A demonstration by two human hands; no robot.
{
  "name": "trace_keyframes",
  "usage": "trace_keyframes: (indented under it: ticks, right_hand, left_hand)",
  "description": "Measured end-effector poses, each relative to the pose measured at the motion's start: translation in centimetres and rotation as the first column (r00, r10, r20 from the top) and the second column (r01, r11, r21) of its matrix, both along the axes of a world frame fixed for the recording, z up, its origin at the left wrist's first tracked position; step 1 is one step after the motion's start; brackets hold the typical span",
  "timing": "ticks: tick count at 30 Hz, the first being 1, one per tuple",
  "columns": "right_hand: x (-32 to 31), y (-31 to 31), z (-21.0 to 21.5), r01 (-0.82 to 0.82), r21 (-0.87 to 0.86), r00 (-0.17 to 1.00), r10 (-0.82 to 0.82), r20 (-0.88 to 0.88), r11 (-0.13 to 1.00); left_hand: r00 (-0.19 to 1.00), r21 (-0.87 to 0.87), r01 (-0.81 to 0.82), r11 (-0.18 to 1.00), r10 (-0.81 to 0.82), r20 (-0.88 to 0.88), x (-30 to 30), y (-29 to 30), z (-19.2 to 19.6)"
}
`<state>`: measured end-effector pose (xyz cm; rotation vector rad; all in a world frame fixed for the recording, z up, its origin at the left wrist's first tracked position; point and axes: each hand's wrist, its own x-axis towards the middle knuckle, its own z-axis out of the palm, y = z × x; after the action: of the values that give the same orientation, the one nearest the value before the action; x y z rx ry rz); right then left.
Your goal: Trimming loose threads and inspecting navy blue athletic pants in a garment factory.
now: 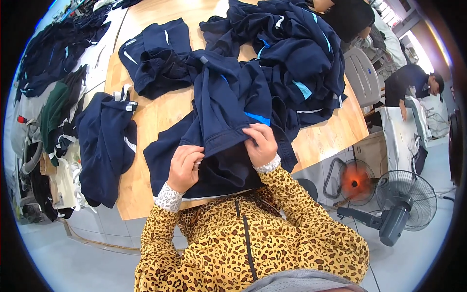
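Note:
A navy garment with a stitched band along its near edge lies stretched toward me on the wooden table. My left hand pinches the left end of that band, thumb and fingers pressed together. At the band's right part, my right hand grips the cloth, close to a bright blue patch. The band is pulled fairly straight between both hands. Under it, more dark navy cloth spreads to the table's near edge. The garment's far end merges with other navy cloth, so its full shape is unclear.
A large heap of navy garments fills the table's far right. More navy pieces lie at the far left and over the left edge. A grey chair, a standing fan and a bending person are at the right.

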<state>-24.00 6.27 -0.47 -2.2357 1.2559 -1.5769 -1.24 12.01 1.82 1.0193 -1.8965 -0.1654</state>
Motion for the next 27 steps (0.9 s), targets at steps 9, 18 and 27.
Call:
trace_keyframes:
  ticks: [9,18,27]
  right_hand:
    - [-1.3,2.5,-0.7,-0.052,-0.048,0.998,0.051,-0.025,0.997]
    - [-0.2,0.2,-0.1,-0.066,-0.036,0.985,0.059,-0.164,0.997]
    - [1.3,-0.1,0.7,-0.053,0.037,0.983,0.046,0.176,0.998]
  left_hand:
    - [0.998,0.138,0.005,0.990,-0.014,0.064,0.8,1.2,-0.7]
    - [0.992,0.153,0.058,0.987,-0.075,0.104,0.0,0.8,0.1]
    - [0.993,0.236,0.063,0.970,-0.086,0.087,-0.8,0.6,0.2]
